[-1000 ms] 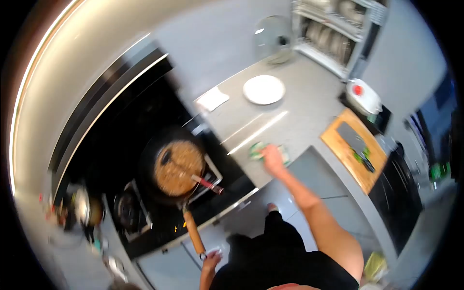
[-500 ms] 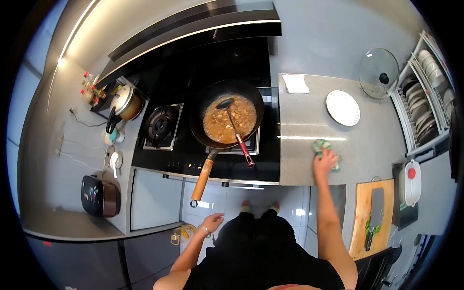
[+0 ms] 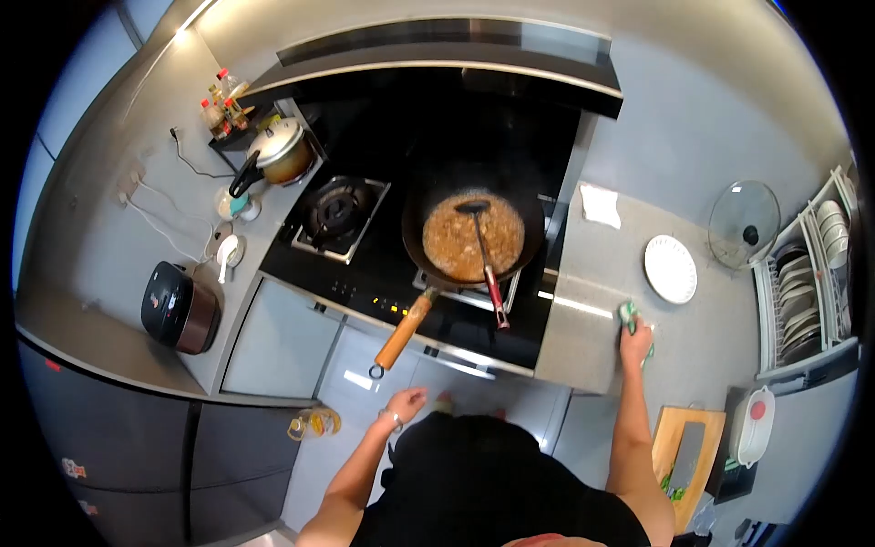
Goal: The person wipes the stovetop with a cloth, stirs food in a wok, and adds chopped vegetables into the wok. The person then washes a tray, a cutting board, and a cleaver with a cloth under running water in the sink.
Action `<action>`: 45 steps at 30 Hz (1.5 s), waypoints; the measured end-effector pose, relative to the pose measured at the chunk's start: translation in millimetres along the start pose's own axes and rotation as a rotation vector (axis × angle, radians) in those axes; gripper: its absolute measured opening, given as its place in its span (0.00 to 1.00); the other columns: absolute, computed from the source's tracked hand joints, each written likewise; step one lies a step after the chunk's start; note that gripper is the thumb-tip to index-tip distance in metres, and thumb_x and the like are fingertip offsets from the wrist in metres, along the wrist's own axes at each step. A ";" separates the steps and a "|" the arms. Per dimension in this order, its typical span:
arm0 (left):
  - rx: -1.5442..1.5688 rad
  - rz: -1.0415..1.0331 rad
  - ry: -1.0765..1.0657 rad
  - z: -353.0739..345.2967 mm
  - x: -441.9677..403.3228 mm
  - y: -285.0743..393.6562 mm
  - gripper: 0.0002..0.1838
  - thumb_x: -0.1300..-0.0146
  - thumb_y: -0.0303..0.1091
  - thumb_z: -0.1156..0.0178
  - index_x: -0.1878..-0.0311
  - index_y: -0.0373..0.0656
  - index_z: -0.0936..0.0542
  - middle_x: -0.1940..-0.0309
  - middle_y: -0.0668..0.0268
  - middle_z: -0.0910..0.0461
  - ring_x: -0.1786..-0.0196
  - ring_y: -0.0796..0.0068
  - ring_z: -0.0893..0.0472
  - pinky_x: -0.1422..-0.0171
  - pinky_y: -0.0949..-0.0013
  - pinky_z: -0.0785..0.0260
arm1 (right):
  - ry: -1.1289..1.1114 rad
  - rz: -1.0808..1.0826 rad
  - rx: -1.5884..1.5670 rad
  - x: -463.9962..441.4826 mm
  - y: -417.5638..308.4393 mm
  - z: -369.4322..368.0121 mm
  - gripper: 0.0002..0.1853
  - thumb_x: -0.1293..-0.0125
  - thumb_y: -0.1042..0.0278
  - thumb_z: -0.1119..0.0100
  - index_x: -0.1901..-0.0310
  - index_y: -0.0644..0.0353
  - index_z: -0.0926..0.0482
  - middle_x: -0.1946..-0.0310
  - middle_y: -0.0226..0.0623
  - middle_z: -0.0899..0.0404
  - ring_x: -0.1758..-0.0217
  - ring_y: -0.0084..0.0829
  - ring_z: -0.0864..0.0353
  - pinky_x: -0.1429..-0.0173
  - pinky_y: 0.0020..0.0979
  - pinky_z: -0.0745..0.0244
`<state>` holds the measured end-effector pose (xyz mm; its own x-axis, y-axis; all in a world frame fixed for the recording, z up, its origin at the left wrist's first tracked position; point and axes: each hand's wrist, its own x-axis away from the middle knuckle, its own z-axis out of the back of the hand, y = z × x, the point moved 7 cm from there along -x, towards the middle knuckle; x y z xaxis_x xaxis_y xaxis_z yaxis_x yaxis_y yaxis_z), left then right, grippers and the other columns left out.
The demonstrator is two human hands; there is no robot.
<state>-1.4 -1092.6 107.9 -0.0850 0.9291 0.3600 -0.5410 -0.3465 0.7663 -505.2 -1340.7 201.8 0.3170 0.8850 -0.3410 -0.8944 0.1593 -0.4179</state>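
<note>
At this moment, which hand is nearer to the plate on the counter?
Right: the right hand, on the cloth, is on the near side of the plate, slightly left of it; the left hand is free, farther off, in front of the stove.

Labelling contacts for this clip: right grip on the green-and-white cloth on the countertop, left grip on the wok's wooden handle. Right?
Not the left: in the head view, the left grip is apart from the wok's wooden handle, with nothing visible in it. The right grip is on the green-and-white cloth on the countertop.
</note>
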 end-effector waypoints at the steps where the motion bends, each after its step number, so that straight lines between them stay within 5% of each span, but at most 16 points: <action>1: 0.008 0.007 0.021 -2.4 0.1 -11.5 0.16 0.39 0.36 0.42 0.49 0.41 0.24 0.66 0.65 0.20 0.64 0.80 0.24 0.58 0.74 0.30 | 0.062 -0.006 0.084 6.0 1.8 -6.7 0.21 0.53 0.69 0.39 0.53 0.54 0.25 0.62 0.45 0.32 0.58 0.46 0.31 0.53 0.42 0.35; 4: 0.046 0.081 0.027 -13.8 3.1 -35.1 0.16 0.39 0.37 0.42 0.50 0.42 0.23 0.68 0.65 0.20 0.65 0.80 0.24 0.58 0.74 0.30 | 0.033 -0.035 0.085 1.3 -20.7 -38.5 0.24 0.57 0.67 0.37 0.53 0.53 0.26 0.61 0.45 0.32 0.58 0.46 0.31 0.54 0.44 0.36; 11: 0.092 0.008 -0.137 -32.1 -16.4 -28.0 0.16 0.39 0.35 0.42 0.48 0.42 0.24 0.61 0.65 0.21 0.59 0.78 0.23 0.52 0.75 0.31 | -0.148 0.290 -0.084 60.0 -141.4 -57.8 0.26 0.59 0.67 0.36 0.53 0.52 0.26 0.61 0.44 0.32 0.57 0.46 0.31 0.54 0.43 0.34; 18: -0.099 0.130 -0.040 -6.2 -16.2 -32.1 0.17 0.40 0.38 0.41 0.49 0.44 0.24 0.64 0.63 0.20 0.61 0.76 0.22 0.54 0.72 0.29 | -0.395 0.639 -0.235 131.1 -129.6 -9.6 0.26 0.63 0.70 0.36 0.55 0.52 0.24 0.67 0.42 0.33 0.60 0.44 0.32 0.57 0.42 0.36; 21: -0.009 0.131 0.023 -21.2 -21.3 -104.1 0.19 0.42 0.45 0.46 0.51 0.46 0.22 0.60 0.57 0.19 0.56 0.60 0.21 0.50 0.63 0.29 | -0.395 0.513 -0.194 105.7 -93.8 -7.9 0.25 0.60 0.72 0.39 0.53 0.53 0.24 0.64 0.46 0.31 0.57 0.47 0.31 0.53 0.42 0.35; 24: 0.193 0.395 0.042 -27.8 -0.4 -161.3 0.17 0.43 0.37 0.43 0.51 0.44 0.22 0.64 0.63 0.19 0.60 0.70 0.21 0.53 0.67 0.28 | -0.242 0.457 -0.190 44.6 -39.9 -28.2 0.24 0.54 0.75 0.46 0.50 0.59 0.27 0.58 0.51 0.31 0.52 0.51 0.32 0.47 0.43 0.35; 27: -0.315 0.582 -0.059 -23.3 28.5 -187.9 0.18 0.46 0.39 0.45 0.53 0.43 0.21 0.59 0.60 0.19 0.55 0.63 0.21 0.48 0.64 0.30 | -0.143 0.354 -0.084 -15.2 14.1 -60.1 0.25 0.53 0.77 0.44 0.48 0.59 0.30 0.58 0.53 0.31 0.54 0.51 0.31 0.48 0.43 0.37; 30: -0.184 0.556 -0.016 -14.2 43.6 -172.8 0.19 0.47 0.40 0.47 0.55 0.43 0.20 0.56 0.58 0.20 0.50 0.59 0.23 0.43 0.63 0.34 | -0.191 0.230 0.060 -49.7 24.4 -72.7 0.24 0.50 0.73 0.42 0.49 0.58 0.32 0.57 0.50 0.31 0.54 0.50 0.30 0.50 0.44 0.35; 35: -0.099 0.419 0.224 3.6 -2.7 -116.6 0.31 0.44 0.46 0.45 0.37 0.47 0.37 0.44 0.48 0.30 0.42 0.54 0.29 0.38 0.61 0.39 | -0.159 0.064 0.195 -39.8 -7.0 -66.4 0.23 0.50 0.70 0.40 0.51 0.58 0.33 0.59 0.49 0.31 0.55 0.51 0.28 0.53 0.45 0.33; 38: 0.140 0.204 0.554 16.4 -72.3 -86.4 0.44 0.42 0.54 0.46 0.30 0.50 0.58 0.48 0.47 0.27 0.46 0.50 0.26 0.42 0.59 0.34 | -0.165 0.252 0.016 -5.1 -46.5 -65.2 0.24 0.52 0.71 0.41 0.50 0.58 0.32 0.60 0.50 0.31 0.54 0.51 0.29 0.52 0.46 0.34; 40: 0.662 0.415 0.452 48.3 -62.8 -17.5 0.51 0.44 0.56 0.44 0.30 0.52 0.67 0.51 0.52 0.25 0.57 0.53 0.20 0.51 0.60 0.29 | -0.259 0.302 -0.048 31.9 -71.9 -63.6 0.24 0.54 0.72 0.42 0.50 0.59 0.31 0.59 0.51 0.31 0.54 0.53 0.30 0.50 0.46 0.35; 43: 0.893 0.248 0.680 53.3 -133.5 -50.3 0.54 0.45 0.58 0.43 0.31 0.54 0.71 0.56 0.50 0.23 0.67 0.53 0.19 0.58 0.60 0.27 | -0.367 0.491 -0.080 97.2 -101.0 -26.7 0.24 0.52 0.70 0.43 0.50 0.60 0.30 0.58 0.52 0.31 0.54 0.53 0.31 0.49 0.45 0.36; 45: 0.760 0.380 0.703 63.9 -153.4 -65.9 0.56 0.47 0.60 0.42 0.32 0.57 0.75 0.51 0.48 0.27 0.57 0.48 0.22 0.51 0.58 0.29 | -0.452 0.679 -0.088 124.1 -104.9 4.2 0.23 0.51 0.69 0.44 0.50 0.61 0.30 0.58 0.52 0.30 0.55 0.54 0.30 0.50 0.45 0.35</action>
<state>100.7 -1220.6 36.2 -0.7245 0.5278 0.4432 0.2564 -0.3905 0.8842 -373.3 -1245.7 206.9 -0.4589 0.8702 -0.1791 -0.8119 -0.4926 -0.3133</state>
